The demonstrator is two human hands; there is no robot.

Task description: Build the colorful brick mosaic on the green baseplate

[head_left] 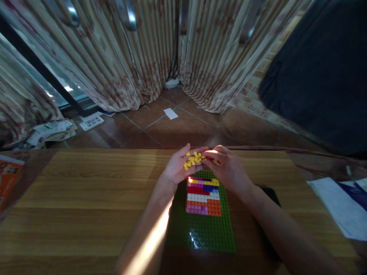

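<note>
I see left hand cupped flat as tray for small yellow plastic bricks; right hand grip pinched among them, above green studded baseplate.

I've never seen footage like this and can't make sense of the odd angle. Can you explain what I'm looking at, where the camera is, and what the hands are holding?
There is no machine here: the camera sits on a person's head and looks forward and down, so the two bare arms reaching in from the bottom are the wearer's own. The left hand is cupped, palm up, with a small pile of yellow bricks in it. The right hand reaches over with its fingertips at that pile; whether it grips one is hard to tell. Below the hands, on a wooden table, lies a green baseplate with a block of coloured brick rows built on it. Behind are curtains and a tiled floor.
</note>
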